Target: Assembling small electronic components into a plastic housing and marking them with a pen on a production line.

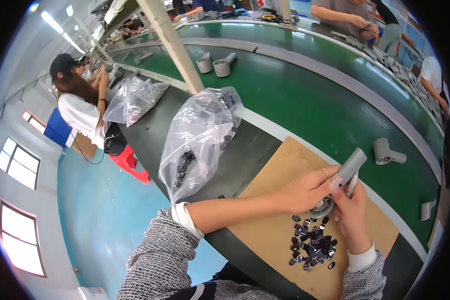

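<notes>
Over a brown board, both hands grip a grey plastic housing (352, 165) shaped like a hair dryer body. Its handle points up and to the right, and its round end with a grille sits low, partly hidden by fingers. My left hand (307, 192), with a ring on one finger, closes on it from the left, fingertips near the handle's base. My right hand (352, 210) wraps it from the right. A thin white stick-like piece (353, 183) shows by the right fingers; what it is I cannot tell. Just below lies a pile of small shiny black pieces (312, 245).
The brown cardboard-like board (265, 210) lies on a dark bench. Left of it stands a clear plastic bag (195, 145) with black pieces; another bag (137, 97) is farther off. Beyond runs a green conveyor (305, 100) carrying grey housings (224, 67). Other people work around it.
</notes>
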`<control>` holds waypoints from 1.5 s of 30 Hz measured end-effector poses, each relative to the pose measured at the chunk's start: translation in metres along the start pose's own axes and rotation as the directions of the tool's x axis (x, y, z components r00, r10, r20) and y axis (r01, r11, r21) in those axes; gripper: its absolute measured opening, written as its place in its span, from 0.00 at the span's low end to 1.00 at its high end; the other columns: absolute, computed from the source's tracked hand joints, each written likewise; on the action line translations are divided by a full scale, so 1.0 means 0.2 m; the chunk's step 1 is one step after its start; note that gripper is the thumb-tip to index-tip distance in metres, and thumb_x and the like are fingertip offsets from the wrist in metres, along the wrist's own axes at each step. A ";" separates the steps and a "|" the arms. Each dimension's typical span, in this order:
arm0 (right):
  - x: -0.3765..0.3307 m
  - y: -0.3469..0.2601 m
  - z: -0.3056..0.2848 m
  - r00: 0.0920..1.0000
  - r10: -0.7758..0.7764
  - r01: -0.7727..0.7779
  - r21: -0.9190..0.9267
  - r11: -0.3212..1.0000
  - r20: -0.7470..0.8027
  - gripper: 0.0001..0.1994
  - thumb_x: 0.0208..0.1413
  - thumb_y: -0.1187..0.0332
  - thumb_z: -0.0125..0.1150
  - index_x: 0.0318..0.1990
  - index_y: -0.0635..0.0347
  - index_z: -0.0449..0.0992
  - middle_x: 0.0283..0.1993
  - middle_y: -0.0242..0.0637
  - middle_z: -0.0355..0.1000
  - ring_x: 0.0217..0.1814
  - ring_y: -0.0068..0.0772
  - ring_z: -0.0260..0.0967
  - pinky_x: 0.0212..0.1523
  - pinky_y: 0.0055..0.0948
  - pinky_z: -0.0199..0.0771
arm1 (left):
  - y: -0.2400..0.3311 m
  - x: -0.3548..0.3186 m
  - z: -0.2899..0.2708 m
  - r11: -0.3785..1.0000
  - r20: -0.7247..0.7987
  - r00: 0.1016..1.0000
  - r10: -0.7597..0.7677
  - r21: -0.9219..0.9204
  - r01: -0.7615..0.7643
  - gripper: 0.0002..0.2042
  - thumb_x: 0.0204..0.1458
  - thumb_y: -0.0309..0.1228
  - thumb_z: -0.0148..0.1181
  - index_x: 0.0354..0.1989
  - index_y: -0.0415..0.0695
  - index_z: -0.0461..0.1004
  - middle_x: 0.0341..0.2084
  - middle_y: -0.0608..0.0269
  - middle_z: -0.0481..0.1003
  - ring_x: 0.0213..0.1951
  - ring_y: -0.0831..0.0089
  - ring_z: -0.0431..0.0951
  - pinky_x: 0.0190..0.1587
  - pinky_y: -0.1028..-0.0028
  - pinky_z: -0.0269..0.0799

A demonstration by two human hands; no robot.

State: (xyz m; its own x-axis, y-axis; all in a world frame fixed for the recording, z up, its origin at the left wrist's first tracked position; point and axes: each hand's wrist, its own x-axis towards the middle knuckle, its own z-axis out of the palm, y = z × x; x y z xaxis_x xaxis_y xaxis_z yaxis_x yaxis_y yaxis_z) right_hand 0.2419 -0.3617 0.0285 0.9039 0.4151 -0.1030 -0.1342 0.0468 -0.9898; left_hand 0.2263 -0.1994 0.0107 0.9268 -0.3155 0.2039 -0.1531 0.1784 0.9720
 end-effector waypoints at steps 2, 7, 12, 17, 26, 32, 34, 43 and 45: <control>0.06 0.04 0.06 1.000 -0.010 0.012 0.084 0.996 -0.029 0.09 0.55 0.72 0.63 0.42 0.61 0.71 0.26 0.21 0.64 0.20 0.10 0.57 0.17 0.14 0.52 | 0.02 -0.05 -0.03 0.999 -0.098 0.995 0.011 0.038 -0.007 0.20 0.65 0.39 0.44 0.60 0.40 0.64 0.40 0.58 0.75 0.41 0.73 0.74 0.45 0.70 0.71; 0.15 0.01 0.11 1.000 0.006 -0.005 0.056 0.998 -0.024 0.09 0.53 0.74 0.63 0.41 0.62 0.72 0.27 0.24 0.66 0.21 0.13 0.61 0.17 0.15 0.57 | 0.03 -0.05 -0.11 0.982 -0.082 0.997 -0.015 0.185 0.030 0.23 0.66 0.39 0.41 0.66 0.41 0.58 0.45 0.59 0.73 0.47 0.74 0.72 0.52 0.71 0.69; 0.37 -0.05 -0.03 0.999 -0.016 0.011 0.173 0.985 0.030 0.13 0.55 0.69 0.64 0.44 0.64 0.72 0.37 0.33 0.74 0.33 0.26 0.74 0.34 0.28 0.76 | -0.08 0.09 -0.08 0.959 -0.384 0.913 0.138 0.282 -0.026 0.23 0.65 0.38 0.42 0.64 0.39 0.58 0.50 0.50 0.69 0.51 0.63 0.70 0.53 0.64 0.67; 1.12 0.02 -0.32 0.963 0.269 -0.270 -0.043 0.962 -0.030 0.13 0.54 0.58 0.67 0.33 0.60 0.77 0.27 0.31 0.74 0.25 0.25 0.70 0.27 0.24 0.69 | -0.13 0.05 -0.17 0.980 -0.524 0.846 0.094 0.197 0.013 0.20 0.65 0.36 0.42 0.62 0.39 0.59 0.46 0.56 0.66 0.45 0.72 0.70 0.45 0.74 0.68; 0.75 -0.35 -0.72 0.990 -0.139 0.042 -0.987 0.154 0.021 0.32 0.32 0.52 0.75 0.45 0.62 0.76 0.46 0.47 0.75 0.48 0.46 0.74 0.48 0.38 0.72 | -0.16 0.01 -0.16 0.954 -0.430 0.889 0.160 0.298 -0.027 0.16 0.64 0.33 0.45 0.55 0.36 0.64 0.39 0.58 0.70 0.42 0.73 0.70 0.46 0.74 0.66; 0.64 -0.12 -0.87 0.974 -0.222 0.045 -0.999 -0.008 0.045 0.23 0.40 0.73 0.70 0.49 0.59 0.77 0.43 0.41 0.78 0.45 0.48 0.74 0.47 0.37 0.72 | -0.20 0.01 -0.19 0.948 -0.340 0.930 0.140 0.316 -0.028 0.16 0.65 0.34 0.39 0.56 0.40 0.64 0.41 0.61 0.70 0.46 0.73 0.72 0.45 0.73 0.67; 0.52 -0.18 -0.77 0.974 -0.215 0.106 -0.983 0.151 0.072 0.22 0.40 0.73 0.70 0.48 0.60 0.77 0.39 0.42 0.78 0.41 0.47 0.74 0.44 0.35 0.72 | -0.12 0.03 -0.18 0.975 -0.354 0.933 0.073 0.220 0.007 0.17 0.64 0.35 0.42 0.57 0.38 0.64 0.43 0.58 0.70 0.46 0.72 0.72 0.46 0.71 0.69; 0.19 -0.53 -0.15 0.831 0.269 0.443 -0.872 0.210 0.487 0.13 0.38 0.74 0.69 0.35 0.64 0.79 0.25 0.40 0.73 0.29 0.38 0.71 0.31 0.33 0.70 | -0.01 0.01 -0.18 0.827 0.302 0.801 -0.516 -0.068 0.558 0.40 0.60 0.64 0.31 0.58 0.34 0.64 0.45 0.50 0.76 0.43 0.60 0.79 0.44 0.63 0.77; 0.13 -0.46 -0.13 0.855 0.176 0.437 -0.860 0.265 0.489 0.12 0.39 0.75 0.68 0.34 0.64 0.78 0.24 0.40 0.72 0.30 0.39 0.71 0.30 0.34 0.70 | -0.02 0.01 -0.15 0.866 0.285 0.818 -0.499 0.168 0.470 0.42 0.58 0.66 0.29 0.55 0.34 0.65 0.36 0.53 0.78 0.36 0.60 0.81 0.38 0.66 0.80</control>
State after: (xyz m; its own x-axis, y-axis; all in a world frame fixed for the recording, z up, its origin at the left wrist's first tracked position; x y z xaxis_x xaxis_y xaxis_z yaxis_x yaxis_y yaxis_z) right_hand 0.2888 -0.3794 0.1151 0.5506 0.8069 -0.2139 0.7082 -0.5872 -0.3919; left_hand 0.2385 -0.1717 0.0040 0.7371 -0.6126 -0.2853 0.2455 -0.1507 0.9576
